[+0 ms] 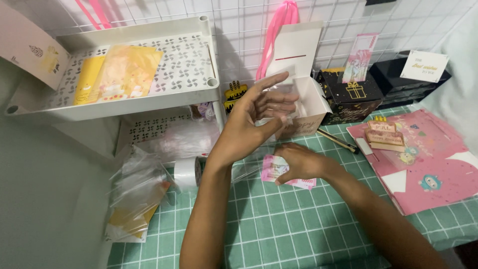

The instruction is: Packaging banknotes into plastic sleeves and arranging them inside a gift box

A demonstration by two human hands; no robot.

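One pink banknote (279, 172) lay flat on the green-grid bench (279, 224), w/ the right hand (298, 162) arched over it, fingers (285, 178) curled and pinching its edge. One left hand (254, 119) was raised just above, fingers spread wide, touching a clear plastic sleeve (271, 107) in front of 1 white box (311, 99). Also 1 tape roll (186, 173) to the left.
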